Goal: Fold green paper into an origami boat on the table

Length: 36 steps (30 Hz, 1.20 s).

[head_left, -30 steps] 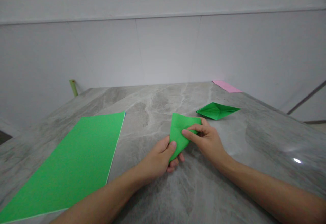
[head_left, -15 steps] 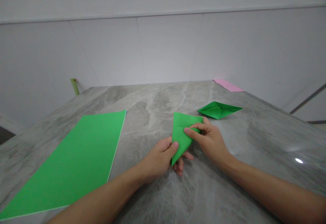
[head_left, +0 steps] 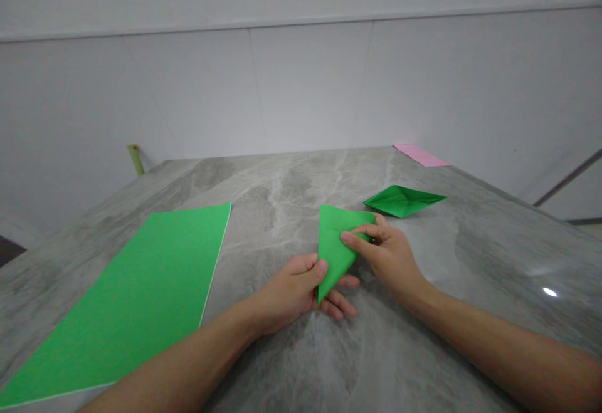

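Observation:
A folded piece of green paper (head_left: 335,247), roughly a triangle with its point downward, is held up between both hands. My left hand (head_left: 296,291) grips its lower left edge, thumb on the front and the other fingers reaching behind it. At the right edge, my right hand (head_left: 388,256) pinches the paper, thumb on the front face; some of its fingertips are hidden behind. Just beyond my right hand, a folded green paper boat (head_left: 399,202) lies on the table, pointed at both ends.
On the left of the grey marbled table (head_left: 273,212) lies a large green sheet or pad (head_left: 136,287), partly under my left forearm. A pink paper (head_left: 422,155) rests at the far right edge by the wall. A light green tube-like object (head_left: 136,159) stands at the far left.
The fingers of my left hand behind the paper have spread and stretched out further right. My right hand and the folded paper have hardly moved.

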Tool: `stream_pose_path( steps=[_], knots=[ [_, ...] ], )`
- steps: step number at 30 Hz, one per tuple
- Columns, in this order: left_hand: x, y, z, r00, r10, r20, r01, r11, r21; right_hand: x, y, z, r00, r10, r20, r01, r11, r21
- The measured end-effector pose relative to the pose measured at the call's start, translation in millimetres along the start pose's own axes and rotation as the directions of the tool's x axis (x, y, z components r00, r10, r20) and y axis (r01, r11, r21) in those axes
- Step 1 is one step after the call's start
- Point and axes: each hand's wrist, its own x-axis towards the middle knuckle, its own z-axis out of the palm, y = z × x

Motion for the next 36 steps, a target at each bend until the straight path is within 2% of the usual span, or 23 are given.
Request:
stream_pose_path(
  steps=[18, 24, 33, 36],
  knots=[
    [-7.1, 5.5, 2.5, 0.997, -0.059, 0.051, 0.049, 0.983, 0.176, 3.9, 3.9, -0.2, 1.0, 0.002, -0.002, -0.002, 1.0, -0.031],
    [-6.8, 5.7, 4.8, 0.998, -0.061, 0.03, 0.053, 0.978, 0.203, 3.4, 4.8, 1.0, 1.0, 0.003, -0.003, -0.004, 1.0, -0.019],
    [-7.1, 6.2, 6.9, 0.998, -0.056, 0.041, 0.049, 0.987, 0.152, 2.2, 7.9, -0.3, 1.0, -0.016, 0.027, 0.017, 0.999, -0.034],
    [-5.9, 4.5, 6.3, 0.999, -0.039, 0.026, 0.036, 0.991, 0.127, 1.9, 7.3, 1.7, 1.0, 0.007, 0.009, -0.007, 0.997, 0.079]
  ],
)
